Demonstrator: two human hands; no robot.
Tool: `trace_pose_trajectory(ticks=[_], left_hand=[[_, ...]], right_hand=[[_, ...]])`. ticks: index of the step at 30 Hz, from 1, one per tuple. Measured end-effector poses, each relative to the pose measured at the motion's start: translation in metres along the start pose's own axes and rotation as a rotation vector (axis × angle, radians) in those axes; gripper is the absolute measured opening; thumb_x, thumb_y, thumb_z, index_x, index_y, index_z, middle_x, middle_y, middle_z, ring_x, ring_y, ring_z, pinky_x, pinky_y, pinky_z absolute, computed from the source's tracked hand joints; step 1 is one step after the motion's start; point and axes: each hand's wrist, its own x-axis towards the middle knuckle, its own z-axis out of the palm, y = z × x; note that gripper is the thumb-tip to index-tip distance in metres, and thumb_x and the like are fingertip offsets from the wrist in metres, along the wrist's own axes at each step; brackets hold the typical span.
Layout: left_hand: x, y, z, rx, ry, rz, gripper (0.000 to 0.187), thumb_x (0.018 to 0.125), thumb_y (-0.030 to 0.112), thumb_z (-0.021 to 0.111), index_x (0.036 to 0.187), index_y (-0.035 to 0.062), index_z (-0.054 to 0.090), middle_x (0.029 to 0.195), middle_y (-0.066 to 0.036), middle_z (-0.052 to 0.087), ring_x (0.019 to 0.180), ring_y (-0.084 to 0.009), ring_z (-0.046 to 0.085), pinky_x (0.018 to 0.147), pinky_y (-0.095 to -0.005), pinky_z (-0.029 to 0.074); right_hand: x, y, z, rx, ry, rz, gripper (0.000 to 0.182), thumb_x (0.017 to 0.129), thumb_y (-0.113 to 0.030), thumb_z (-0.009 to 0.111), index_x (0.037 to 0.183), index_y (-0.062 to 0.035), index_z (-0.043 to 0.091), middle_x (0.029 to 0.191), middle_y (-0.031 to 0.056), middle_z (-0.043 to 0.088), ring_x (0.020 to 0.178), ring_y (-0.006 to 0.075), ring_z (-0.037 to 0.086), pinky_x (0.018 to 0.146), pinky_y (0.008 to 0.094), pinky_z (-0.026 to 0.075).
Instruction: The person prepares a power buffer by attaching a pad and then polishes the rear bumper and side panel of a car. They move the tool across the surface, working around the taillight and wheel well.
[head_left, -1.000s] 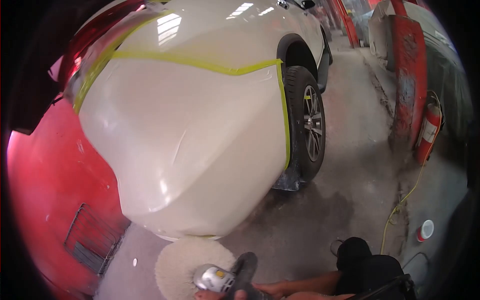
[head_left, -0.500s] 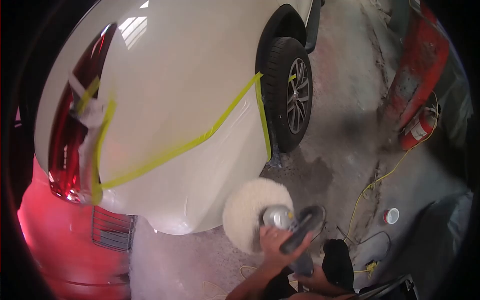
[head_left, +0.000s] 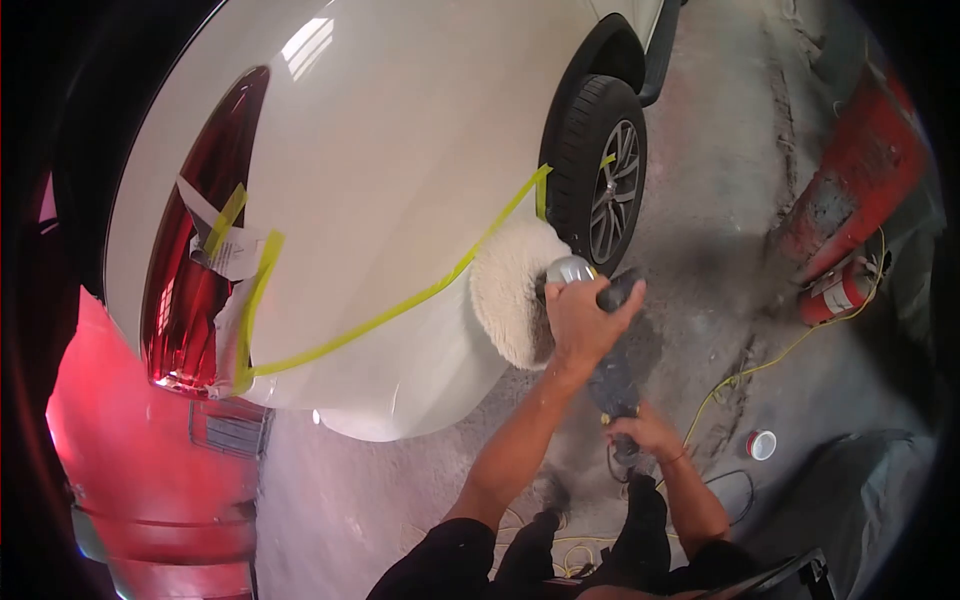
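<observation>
Against the lower side of the white car [head_left: 400,180], just behind the rear wheel [head_left: 610,190], sits the fluffy cream pad of a polisher [head_left: 515,290]. My left hand [head_left: 585,325] is wrapped round the front of the polisher, by its metal head and black side handle. Farther back, my right hand [head_left: 645,430] grips the rear end of the tool's dark body. Yellow-green tape [head_left: 400,312] runs across the panel above the pad. Paper is taped over part of the red tail light [head_left: 200,260].
A red fire extinguisher [head_left: 838,294] stands at the right beside a red post [head_left: 850,180]. A yellow cord [head_left: 760,368] runs over the floor, near a small white tub [head_left: 761,445]. At the left is a red car body [head_left: 150,450].
Both hands and the polisher have moved up and forward, bringing the pad from below the panel's edge onto its side near the wheel. The view has shifted slightly.
</observation>
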Motion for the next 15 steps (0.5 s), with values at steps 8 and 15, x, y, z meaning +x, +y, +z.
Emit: trace_pose_trajectory(ticks=[8,15], left_hand=[[-0.119,-0.066,-0.016,0.117,0.200,0.170,0.032,0.073,0.031,0.086,0.062,0.0123,0.063,0.060,-0.003,0.061,0.060,-0.0217,0.060,0.076,-0.0353,0.036],[-0.174,-0.076,-0.075,0.090,0.018,0.170,0.032,0.068,0.027,0.088,0.062,0.0141,0.059,0.058,0.001,0.054,0.054,-0.0165,0.050,0.074,-0.0323,0.033]], right_hand=[[-0.036,0.118,0.055,-0.078,-0.117,0.019,0.027,0.074,-0.013,0.088,0.091,-0.0048,0.068,0.081,0.0006,0.069,0.075,0.0113,0.064,0.070,0.0305,0.051],[-0.066,0.168,0.113,0.002,-0.190,0.188,0.034,0.072,-0.011,0.088,0.099,-0.0050,0.069,0.091,0.0021,0.071,0.085,0.0122,0.066,0.078,0.0319,0.053]])
